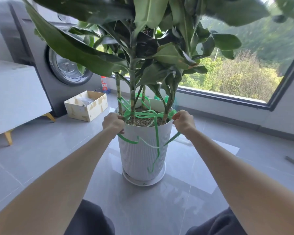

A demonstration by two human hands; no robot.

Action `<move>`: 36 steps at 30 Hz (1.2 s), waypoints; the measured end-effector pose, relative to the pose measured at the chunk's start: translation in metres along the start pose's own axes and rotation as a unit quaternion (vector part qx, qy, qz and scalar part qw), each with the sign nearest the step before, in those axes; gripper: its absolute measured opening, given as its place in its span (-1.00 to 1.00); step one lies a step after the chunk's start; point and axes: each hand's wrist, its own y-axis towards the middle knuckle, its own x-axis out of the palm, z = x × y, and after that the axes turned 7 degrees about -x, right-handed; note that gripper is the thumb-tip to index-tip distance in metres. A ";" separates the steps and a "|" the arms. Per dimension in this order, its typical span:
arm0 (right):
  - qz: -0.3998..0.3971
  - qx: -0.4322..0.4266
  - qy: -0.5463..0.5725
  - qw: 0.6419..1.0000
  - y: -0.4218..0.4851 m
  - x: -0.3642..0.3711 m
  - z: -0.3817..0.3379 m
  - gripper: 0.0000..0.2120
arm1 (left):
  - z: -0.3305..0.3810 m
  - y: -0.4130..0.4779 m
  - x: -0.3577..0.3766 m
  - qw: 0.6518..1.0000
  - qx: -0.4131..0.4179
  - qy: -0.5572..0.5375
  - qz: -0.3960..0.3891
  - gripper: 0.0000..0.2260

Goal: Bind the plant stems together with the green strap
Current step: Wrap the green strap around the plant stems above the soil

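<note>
head camera looks forward and down, close over the white pot (143,156).

stems (132,92) close-set, leaves (85,50) overhead (floor (41,150) open)

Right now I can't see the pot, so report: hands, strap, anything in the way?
Left hand, right hand each grip green strap. Strap looped round stems, tails hang down white pot. Nothing blocking hands.

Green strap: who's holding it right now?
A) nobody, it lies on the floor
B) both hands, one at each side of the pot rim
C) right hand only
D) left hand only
B: the left hand and the right hand each hold the green strap at opposite sides of the white pot, with the strap looped round the stems.
</note>
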 end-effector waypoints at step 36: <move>-0.149 -0.055 0.012 0.987 0.002 0.058 -0.028 -0.84 | -0.006 0.030 -0.002 0.995 0.077 -0.017 -0.068 -0.79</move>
